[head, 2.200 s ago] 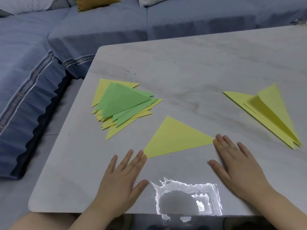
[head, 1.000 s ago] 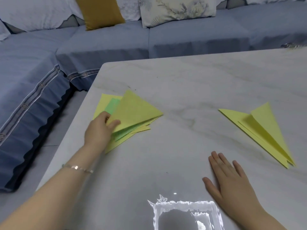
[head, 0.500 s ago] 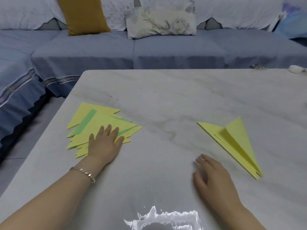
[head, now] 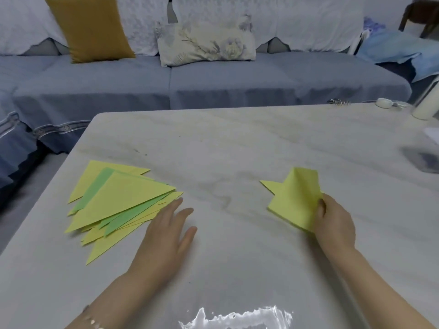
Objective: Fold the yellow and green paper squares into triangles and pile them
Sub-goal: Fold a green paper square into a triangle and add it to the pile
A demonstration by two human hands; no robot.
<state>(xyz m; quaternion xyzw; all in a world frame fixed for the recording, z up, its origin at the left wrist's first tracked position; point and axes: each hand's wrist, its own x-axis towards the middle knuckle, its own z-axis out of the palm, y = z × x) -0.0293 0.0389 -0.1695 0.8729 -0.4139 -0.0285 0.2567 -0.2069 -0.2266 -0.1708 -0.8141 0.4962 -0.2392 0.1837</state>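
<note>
Beside pile (head: pixel 123 203), left hand (head: pixel 166 236) flat

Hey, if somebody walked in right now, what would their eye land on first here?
Probably the fanned pile of yellow and green triangles on the left of the table, with the left hand flat beside it. Next, the yellow paper that the right hand pinches, partly raised, on the right. Behind, a mustard cushion stands out on the blue sofa.
</note>
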